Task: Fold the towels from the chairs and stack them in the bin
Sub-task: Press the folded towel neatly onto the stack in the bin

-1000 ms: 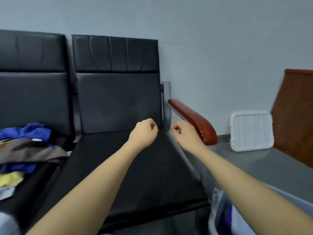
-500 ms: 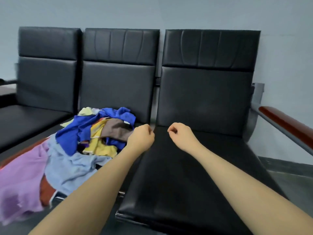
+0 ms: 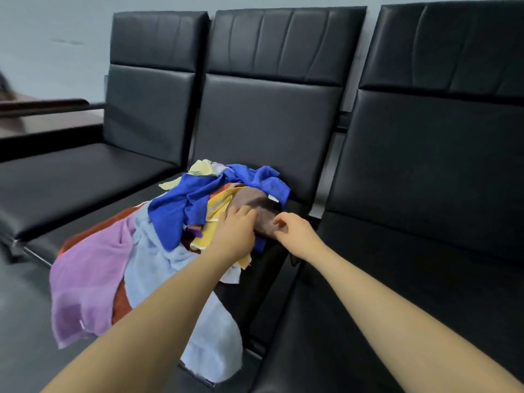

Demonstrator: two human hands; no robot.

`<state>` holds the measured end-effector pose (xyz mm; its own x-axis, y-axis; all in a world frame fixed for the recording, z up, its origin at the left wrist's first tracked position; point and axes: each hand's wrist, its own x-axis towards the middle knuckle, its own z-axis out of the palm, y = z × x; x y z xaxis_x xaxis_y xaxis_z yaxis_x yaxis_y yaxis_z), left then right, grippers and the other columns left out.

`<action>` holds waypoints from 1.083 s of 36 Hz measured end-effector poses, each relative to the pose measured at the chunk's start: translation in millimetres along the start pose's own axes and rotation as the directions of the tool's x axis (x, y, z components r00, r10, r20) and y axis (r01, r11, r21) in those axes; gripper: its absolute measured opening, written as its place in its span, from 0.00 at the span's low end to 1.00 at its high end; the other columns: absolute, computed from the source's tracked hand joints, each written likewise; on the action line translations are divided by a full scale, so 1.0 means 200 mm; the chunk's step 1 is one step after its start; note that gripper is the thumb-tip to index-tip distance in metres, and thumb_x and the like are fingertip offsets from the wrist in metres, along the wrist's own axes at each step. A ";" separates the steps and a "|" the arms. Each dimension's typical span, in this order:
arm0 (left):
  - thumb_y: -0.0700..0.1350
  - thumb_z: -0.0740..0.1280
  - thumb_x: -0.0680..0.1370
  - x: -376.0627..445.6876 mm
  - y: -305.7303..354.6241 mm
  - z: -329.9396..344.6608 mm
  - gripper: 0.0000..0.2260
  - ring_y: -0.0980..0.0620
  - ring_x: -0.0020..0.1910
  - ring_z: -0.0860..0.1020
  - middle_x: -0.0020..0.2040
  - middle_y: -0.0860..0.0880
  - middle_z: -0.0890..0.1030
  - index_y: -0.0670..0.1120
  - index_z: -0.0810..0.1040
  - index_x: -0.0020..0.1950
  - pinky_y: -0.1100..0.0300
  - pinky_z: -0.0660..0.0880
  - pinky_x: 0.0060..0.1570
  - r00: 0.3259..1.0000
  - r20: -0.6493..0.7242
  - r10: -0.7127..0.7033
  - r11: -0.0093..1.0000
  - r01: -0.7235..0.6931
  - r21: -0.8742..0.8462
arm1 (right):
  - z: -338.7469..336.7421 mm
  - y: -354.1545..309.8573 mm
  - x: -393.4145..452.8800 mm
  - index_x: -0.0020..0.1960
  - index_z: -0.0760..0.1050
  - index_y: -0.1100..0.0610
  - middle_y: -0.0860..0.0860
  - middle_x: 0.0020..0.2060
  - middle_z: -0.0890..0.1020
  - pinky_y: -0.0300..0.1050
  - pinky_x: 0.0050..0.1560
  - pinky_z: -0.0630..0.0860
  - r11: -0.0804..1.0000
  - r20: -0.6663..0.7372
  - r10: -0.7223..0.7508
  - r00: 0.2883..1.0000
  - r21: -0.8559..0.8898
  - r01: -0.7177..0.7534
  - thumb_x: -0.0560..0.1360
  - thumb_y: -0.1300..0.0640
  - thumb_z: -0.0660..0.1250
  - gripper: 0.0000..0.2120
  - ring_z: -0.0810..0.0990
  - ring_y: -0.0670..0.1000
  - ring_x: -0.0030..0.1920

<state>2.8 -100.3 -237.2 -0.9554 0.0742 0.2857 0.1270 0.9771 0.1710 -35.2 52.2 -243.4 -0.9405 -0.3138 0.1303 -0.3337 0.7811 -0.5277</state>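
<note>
Both hands [image 3: 263, 228] touch the brown towel [image 3: 255, 207] atop the pile.

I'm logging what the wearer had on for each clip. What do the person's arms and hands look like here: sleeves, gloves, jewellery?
Both forearms are bare right to the bottom edge of the picture, with no sleeve in view. The left hand and right hand wear no gloves, and no watch, bracelet or ring shows on either.
</note>
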 end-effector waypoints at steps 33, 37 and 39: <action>0.39 0.55 0.80 -0.17 0.19 -0.28 0.08 0.47 0.44 0.78 0.48 0.46 0.79 0.42 0.70 0.58 0.57 0.72 0.38 0.944 -0.256 -0.207 0.966 0.156 -0.207 | -0.12 -0.06 -0.27 0.45 0.79 0.56 0.43 0.35 0.79 0.31 0.40 0.70 0.843 -0.264 0.054 0.963 0.530 0.098 0.80 0.56 0.62 0.08 0.75 0.41 0.38; 0.42 0.55 0.80 -0.22 0.25 -0.38 0.04 0.44 0.39 0.75 0.40 0.46 0.77 0.44 0.68 0.49 0.53 0.68 0.36 0.926 -0.335 -0.174 0.977 0.119 -0.179 | -0.24 -0.10 -0.35 0.47 0.79 0.59 0.50 0.39 0.82 0.36 0.41 0.72 0.862 -0.297 0.045 0.954 0.494 0.114 0.79 0.59 0.62 0.09 0.76 0.45 0.40; 0.43 0.56 0.78 -0.24 0.26 -0.41 0.06 0.46 0.32 0.73 0.33 0.47 0.74 0.45 0.63 0.41 0.52 0.70 0.33 0.918 -0.357 -0.175 0.973 0.106 -0.204 | -0.30 -0.12 -0.39 0.46 0.79 0.59 0.52 0.39 0.82 0.38 0.41 0.72 0.870 -0.292 0.030 0.956 0.478 0.119 0.79 0.58 0.62 0.08 0.76 0.46 0.40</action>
<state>77.6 -69.2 -163.7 -0.8041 -0.1737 0.5686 0.0766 0.9181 0.3889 41.6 91.2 -190.7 -0.9277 -0.1186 0.3541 -0.3717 0.3844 -0.8450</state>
